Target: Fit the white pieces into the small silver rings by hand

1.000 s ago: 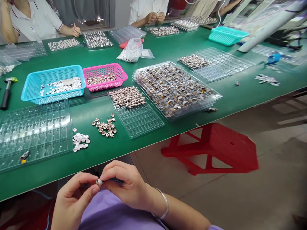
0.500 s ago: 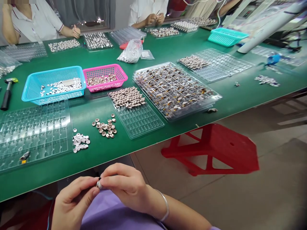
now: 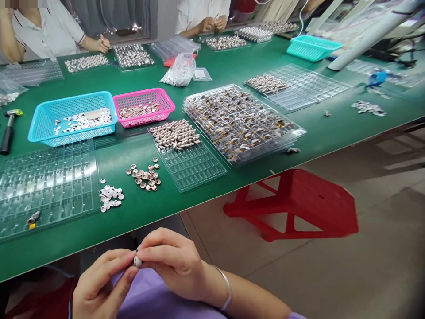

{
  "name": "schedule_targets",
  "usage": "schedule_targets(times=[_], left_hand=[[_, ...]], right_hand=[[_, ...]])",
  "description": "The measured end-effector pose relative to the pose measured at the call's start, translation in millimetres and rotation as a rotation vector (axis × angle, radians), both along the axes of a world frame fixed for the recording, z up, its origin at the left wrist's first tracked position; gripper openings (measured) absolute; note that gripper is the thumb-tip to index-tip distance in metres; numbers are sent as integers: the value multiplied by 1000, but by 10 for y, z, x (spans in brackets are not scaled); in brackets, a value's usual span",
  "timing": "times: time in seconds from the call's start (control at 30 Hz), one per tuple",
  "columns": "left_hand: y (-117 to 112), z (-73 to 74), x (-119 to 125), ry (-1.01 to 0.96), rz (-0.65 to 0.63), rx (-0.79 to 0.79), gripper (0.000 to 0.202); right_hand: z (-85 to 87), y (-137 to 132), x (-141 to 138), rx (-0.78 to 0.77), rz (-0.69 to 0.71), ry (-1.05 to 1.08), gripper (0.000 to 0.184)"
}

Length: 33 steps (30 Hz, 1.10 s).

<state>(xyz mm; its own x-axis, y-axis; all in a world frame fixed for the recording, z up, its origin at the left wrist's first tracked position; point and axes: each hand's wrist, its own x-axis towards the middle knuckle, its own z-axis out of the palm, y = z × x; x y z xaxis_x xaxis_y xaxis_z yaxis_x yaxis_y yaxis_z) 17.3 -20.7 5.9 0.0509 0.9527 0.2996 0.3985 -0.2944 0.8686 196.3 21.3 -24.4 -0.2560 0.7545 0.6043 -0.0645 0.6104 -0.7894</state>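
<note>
My left hand [image 3: 104, 281] and my right hand [image 3: 174, 261] meet above my lap, just off the table's near edge. Both pinch one small round part [image 3: 137, 261], white with a dark rim, between thumb and fingertips; the fingers cover much of it. On the table ahead lie loose white discs [image 3: 111, 197] and a cluster of small brownish cup-shaped parts [image 3: 144, 177]. To their right, a clear tray [image 3: 195, 170] has rows of brownish parts [image 3: 175, 134] in its far half. At left lies a clear slotted tray [image 3: 49, 186] with one small grey-and-yellow part [image 3: 33, 219].
A blue basket [image 3: 43, 126] and a pink basket [image 3: 166, 99] hold small parts. Stacked filled trays [image 3: 239, 124] stand right of them. A hammer [image 3: 9, 133] lies far left. A red stool [image 3: 299, 204] stands on the floor at right. Two people sit across the table.
Both hands stay together on the small round part, with only a slight shift of the fingers. The whole view has moved a little.
</note>
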Motion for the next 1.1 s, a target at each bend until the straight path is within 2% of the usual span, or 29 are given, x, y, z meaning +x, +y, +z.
schedule_targets(times=[0.37,0.77,1.1], left_hand=[[-34,-38,-19,4,-10,27,30],[-49,-78,-45,-47,20,-90,23],[-40,-6,-39,85,-13,19,26]], right_hand=[[9,-23,-10,92,-55,-23,19],[11,-15,2,190,-101,-42,23],[-5,-12,3,194,-98,-48,22]])
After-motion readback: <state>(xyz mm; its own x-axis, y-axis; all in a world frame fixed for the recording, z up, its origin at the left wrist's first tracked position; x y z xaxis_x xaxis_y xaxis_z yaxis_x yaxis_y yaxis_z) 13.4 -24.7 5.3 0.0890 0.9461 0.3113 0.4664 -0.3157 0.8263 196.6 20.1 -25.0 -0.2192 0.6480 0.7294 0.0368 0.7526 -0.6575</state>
